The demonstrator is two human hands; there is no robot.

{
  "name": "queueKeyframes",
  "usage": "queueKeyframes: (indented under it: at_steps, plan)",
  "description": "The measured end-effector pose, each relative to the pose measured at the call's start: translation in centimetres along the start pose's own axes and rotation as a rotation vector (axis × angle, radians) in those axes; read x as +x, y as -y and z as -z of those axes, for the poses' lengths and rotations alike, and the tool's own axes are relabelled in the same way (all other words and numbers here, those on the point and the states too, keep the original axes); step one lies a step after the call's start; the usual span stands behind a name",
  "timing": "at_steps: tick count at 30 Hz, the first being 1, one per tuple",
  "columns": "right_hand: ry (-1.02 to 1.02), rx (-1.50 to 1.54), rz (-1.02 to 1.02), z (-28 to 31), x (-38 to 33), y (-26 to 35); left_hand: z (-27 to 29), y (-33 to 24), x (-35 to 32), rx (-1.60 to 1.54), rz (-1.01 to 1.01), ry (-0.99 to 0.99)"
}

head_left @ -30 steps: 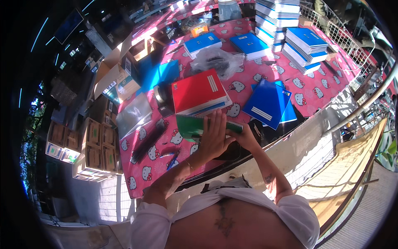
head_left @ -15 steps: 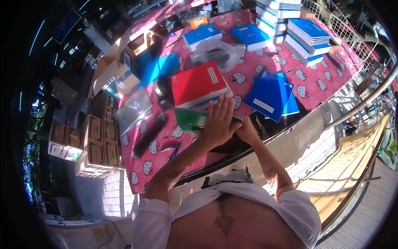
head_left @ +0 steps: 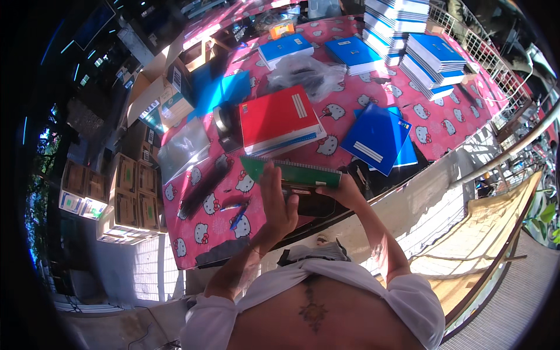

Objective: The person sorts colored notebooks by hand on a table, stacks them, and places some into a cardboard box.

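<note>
A green spiral notebook [head_left: 303, 174] stands tilted on its edge near the table's front, its spiral binding along the top. My right hand [head_left: 346, 193] grips its right end, the fingers partly hidden. Against the notebook's left part lies my left hand [head_left: 278, 204], fingers stretched out and thumb apart. Just beyond the notebook sits a red notebook [head_left: 277, 119] on top of a small stack. Beside it to the right are two overlapping blue notebooks [head_left: 375, 140]. Under my hands a dark object lies at the table edge, too shaded to name.
A pink patterned tablecloth [head_left: 332, 146] covers the table. Tall stacks of blue notebooks [head_left: 434, 58] stand at the far right. A crumpled clear plastic bag [head_left: 309, 76], a tape roll [head_left: 220, 122], a clear sheet [head_left: 185, 149], pens [head_left: 238, 214] and cardboard boxes [head_left: 137, 198] are around.
My left hand has slid left and nearer along the green notebook. The notebook has come away from the red stack and tilted more upright. My right hand still holds its right end.
</note>
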State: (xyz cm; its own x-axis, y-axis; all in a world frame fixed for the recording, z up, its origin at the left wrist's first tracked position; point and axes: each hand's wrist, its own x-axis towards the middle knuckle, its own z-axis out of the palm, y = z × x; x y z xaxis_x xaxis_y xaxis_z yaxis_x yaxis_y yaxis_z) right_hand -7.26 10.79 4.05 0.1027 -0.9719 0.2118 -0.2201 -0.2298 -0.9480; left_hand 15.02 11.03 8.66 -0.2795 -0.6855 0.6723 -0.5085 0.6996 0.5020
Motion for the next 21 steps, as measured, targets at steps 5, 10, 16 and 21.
queueKeyframes:
  at_steps: [5,10,16,21]
  plan:
    - [-0.346,-0.129,-0.246,-3.6,-6.9,1.2,7.9,11.4,-8.5,-0.017,0.726,0.230]
    - [-0.259,-0.312,0.089,-10.6,-9.2,4.1,10.5,14.0,-14.8,0.750,0.269,0.448]
    - [-0.206,-0.901,0.348,-13.6,-3.7,2.5,12.4,15.8,-14.4,-0.109,0.880,0.202]
    - [-0.257,-0.912,0.389,-13.1,0.5,10.5,12.3,8.0,-8.3,-0.881,1.150,0.080]
